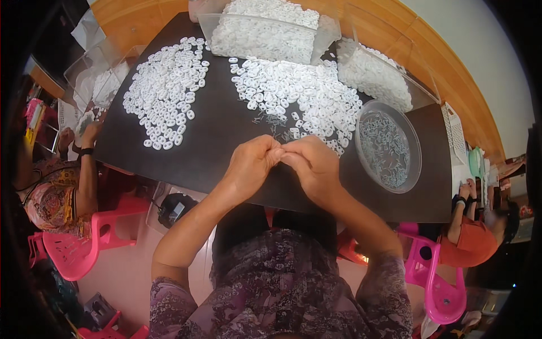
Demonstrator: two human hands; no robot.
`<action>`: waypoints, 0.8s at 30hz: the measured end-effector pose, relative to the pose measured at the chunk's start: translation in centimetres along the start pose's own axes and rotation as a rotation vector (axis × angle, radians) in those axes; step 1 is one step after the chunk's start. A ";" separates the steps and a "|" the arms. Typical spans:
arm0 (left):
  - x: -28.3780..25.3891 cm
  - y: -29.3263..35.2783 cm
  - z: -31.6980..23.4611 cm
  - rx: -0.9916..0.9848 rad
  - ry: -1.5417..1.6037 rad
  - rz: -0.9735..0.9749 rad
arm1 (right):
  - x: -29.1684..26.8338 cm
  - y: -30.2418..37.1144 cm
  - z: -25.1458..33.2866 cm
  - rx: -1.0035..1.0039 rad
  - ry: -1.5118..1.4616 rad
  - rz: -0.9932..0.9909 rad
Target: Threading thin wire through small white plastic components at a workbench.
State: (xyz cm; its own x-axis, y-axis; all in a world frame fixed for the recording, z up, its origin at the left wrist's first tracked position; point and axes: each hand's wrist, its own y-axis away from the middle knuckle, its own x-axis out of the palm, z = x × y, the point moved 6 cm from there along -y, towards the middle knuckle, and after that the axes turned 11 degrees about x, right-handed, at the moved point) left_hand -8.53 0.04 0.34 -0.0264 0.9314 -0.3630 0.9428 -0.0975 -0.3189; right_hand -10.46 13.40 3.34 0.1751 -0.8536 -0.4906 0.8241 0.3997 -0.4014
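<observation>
And here, over the near part of a smooth dark brown tabletop, the bare left hand and bare right hand are held fingertip to fingertip, both pinched closed; whatever may be gripped there is hidden. Just beyond, thin grey metal screws are strewn right beside a broad heap of small white oval two-holed plastic pieces! Well to the left, a second white heap is spread. On the right, more screws are held in a round clear plastic tub; behind, a big clear plastic bin is loaded with white pieces. Farther out, orange-brown wood panelling is seen, and the table is flanked by bright pink plastic chairs
</observation>
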 end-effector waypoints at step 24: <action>4.4 -7.7 1.0 0.383 -0.819 0.131 | -3.6 4.4 -3.8 0.377 -0.169 -0.150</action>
State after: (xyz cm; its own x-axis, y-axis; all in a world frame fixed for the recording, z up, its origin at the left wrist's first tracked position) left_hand -16.20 4.53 0.37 -0.2923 0.3787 -0.8781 0.7837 -0.4314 -0.4469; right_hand -9.50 19.50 0.36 0.0981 -0.9482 -0.3020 0.9807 0.1437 -0.1324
